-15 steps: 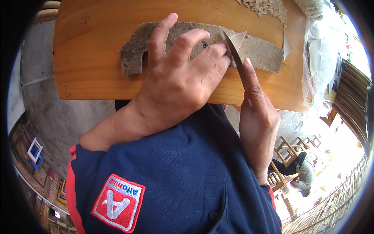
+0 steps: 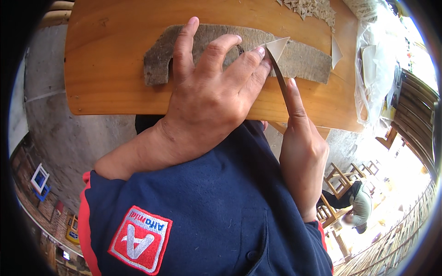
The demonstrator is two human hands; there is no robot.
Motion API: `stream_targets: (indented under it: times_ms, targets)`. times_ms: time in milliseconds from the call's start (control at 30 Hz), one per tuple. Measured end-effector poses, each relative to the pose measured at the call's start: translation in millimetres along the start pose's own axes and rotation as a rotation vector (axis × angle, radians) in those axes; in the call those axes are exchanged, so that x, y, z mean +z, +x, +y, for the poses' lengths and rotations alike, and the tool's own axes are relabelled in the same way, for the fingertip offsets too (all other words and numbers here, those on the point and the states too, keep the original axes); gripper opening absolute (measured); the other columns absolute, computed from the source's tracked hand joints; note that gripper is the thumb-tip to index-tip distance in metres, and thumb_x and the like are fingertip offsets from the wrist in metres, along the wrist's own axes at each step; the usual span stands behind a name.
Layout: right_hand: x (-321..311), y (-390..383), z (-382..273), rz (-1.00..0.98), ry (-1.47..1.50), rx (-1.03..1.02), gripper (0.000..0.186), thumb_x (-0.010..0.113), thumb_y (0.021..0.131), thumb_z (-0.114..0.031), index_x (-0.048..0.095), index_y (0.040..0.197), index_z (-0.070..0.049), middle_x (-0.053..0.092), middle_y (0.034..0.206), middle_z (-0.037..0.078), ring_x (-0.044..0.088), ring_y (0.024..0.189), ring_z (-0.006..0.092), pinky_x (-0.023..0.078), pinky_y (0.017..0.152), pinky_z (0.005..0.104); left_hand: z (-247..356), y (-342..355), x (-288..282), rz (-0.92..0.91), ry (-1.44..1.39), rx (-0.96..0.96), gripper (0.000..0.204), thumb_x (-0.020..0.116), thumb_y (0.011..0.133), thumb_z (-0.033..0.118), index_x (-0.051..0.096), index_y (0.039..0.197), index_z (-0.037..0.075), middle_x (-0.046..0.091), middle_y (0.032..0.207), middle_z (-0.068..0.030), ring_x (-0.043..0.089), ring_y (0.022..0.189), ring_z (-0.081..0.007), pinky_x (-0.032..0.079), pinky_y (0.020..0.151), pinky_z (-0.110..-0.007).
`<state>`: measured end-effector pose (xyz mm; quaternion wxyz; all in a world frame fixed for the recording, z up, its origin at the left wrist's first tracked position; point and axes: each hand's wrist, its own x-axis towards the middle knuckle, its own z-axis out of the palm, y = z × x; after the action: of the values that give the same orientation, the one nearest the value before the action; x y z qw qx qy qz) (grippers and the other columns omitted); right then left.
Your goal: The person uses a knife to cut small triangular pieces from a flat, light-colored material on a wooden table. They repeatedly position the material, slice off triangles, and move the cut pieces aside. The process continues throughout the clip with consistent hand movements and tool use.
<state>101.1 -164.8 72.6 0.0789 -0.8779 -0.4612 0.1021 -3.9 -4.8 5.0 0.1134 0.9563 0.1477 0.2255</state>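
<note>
My left hand (image 2: 214, 92) lies over a worn grey wooden board (image 2: 306, 64), pinning a pale, thin triangular piece (image 2: 277, 47) with the tips of a forefinger and thumb; the other fingers are spread and bent. A dark, narrow knife blade (image 2: 282, 78) crosses the piece beside those fingertips. My right hand (image 2: 301, 142) grips the knife from below, forefinger along the blade, its handle hidden in the palm. Another pale offcut (image 2: 336, 53) lies just right of the board.
The wooden tabletop (image 2: 103, 64) carries a heap of small pale pieces (image 2: 311, 9) at the back and clear plastic bags (image 2: 368, 73) at the right. Wooden chairs (image 2: 338, 179) and a bent-over person (image 2: 361, 204) are at lower right.
The knife and my right hand have shifted down slightly, the tip now lower on the triangle near my left fingertips. My left hand has moved only slightly.
</note>
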Motion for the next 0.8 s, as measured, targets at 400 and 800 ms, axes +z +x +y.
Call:
stream_targets:
  times_ms: [400, 800]
  targets:
    - [-14, -20, 2, -0.060, 0.141, 0.171, 0.069, 0.060, 0.095, 0.010, 0.053, 0.158, -0.017, 0.070, 0.085, 0.019, 0.071, 0.069, 0.0309, 0.055, 0.066, 0.0447, -5, -2, -3, -0.022, -0.077, 0.005, 0.045, 0.081, 0.083, 0.021, 0.077, 0.127, 0.015, 0.068, 0.133, 0.0005, 0.056, 0.127, -0.0261, 0.024, 0.123, -0.064]
    - [-5, -2, 9, 0.017, 0.290, 0.097, 0.063, 0.056, 0.096, 0.009, 0.057, 0.155, -0.015, 0.071, 0.092, 0.024, 0.071, 0.075, 0.0340, 0.056, 0.074, 0.0426, -2, -3, -6, -0.012, -0.067, -0.011, 0.043, 0.082, 0.081, 0.022, 0.079, 0.125, 0.019, 0.068, 0.130, -0.0008, 0.058, 0.122, -0.0259, 0.024, 0.123, -0.063]
